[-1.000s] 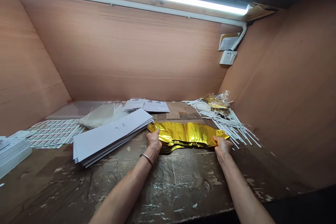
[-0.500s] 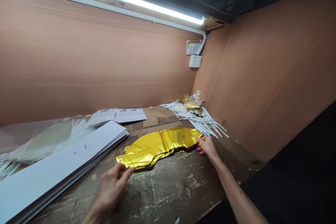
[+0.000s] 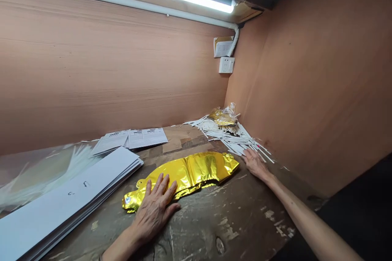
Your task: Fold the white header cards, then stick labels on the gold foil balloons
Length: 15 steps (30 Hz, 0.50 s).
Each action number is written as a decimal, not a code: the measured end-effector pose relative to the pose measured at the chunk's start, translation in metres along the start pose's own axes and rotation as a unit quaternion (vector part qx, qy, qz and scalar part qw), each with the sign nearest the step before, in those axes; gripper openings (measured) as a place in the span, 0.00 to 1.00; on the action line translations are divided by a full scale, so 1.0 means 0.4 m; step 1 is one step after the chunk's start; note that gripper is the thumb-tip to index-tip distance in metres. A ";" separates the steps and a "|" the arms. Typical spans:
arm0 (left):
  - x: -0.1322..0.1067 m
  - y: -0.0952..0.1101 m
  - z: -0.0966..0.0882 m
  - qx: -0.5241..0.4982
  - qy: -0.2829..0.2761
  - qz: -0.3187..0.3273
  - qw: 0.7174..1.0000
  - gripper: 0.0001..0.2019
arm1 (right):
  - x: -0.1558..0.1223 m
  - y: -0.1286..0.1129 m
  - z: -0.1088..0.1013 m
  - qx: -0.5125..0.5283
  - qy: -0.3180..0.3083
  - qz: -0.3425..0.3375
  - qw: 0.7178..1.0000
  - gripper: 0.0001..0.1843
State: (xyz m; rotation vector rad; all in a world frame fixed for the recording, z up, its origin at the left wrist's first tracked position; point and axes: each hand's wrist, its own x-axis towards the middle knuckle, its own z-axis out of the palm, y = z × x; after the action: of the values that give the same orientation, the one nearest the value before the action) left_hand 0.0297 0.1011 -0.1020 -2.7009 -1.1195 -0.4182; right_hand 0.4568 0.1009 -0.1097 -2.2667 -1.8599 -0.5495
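The left hand (image 3: 154,208) lies flat with its fingers spread open, pressing the near end of the gold foil stack (image 3: 199,169) onto the worn workbench (image 3: 239,220), just beside the white card stack (image 3: 76,195). The right hand (image 3: 254,162) rests open and grips nothing, its fingertips touching the loose white sticks (image 3: 232,140) by the right wall. Lifting 1 stick from that tangle would call for a fine pinch.

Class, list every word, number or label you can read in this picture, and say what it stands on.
Nothing here can be read.
Printed leaflets: print too small.
White card stack: small dark marks, unreadable.
Paper above the wall socket: blurred.
Gold foil piece under the left hand: no text shows.
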 end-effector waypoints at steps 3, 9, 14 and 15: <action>0.000 0.005 -0.015 -0.017 -0.035 -0.009 0.999 0.24 | 0.049 0.006 -0.016 -0.015 0.009 0.044 0.999 0.16; 0.009 0.023 -0.037 -0.042 -0.062 -0.015 0.997 0.23 | 0.041 -0.196 -0.100 0.060 0.104 -0.209 0.970 0.21; 0.023 0.009 -0.059 -0.052 -0.056 0.006 0.997 0.19 | 0.024 -0.330 -0.076 0.107 0.030 -0.342 0.933 0.22; 0.027 0.002 -0.063 -0.051 -0.052 0.010 0.997 0.18 | 0.024 -0.333 -0.060 0.105 0.020 -0.356 0.928 0.21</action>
State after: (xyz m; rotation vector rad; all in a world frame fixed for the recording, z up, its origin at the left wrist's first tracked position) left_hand 0.0329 0.1006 -0.0748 -2.8497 -1.1271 -0.3442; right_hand 0.3249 0.1300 -0.0985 -1.3889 -2.5554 -0.4379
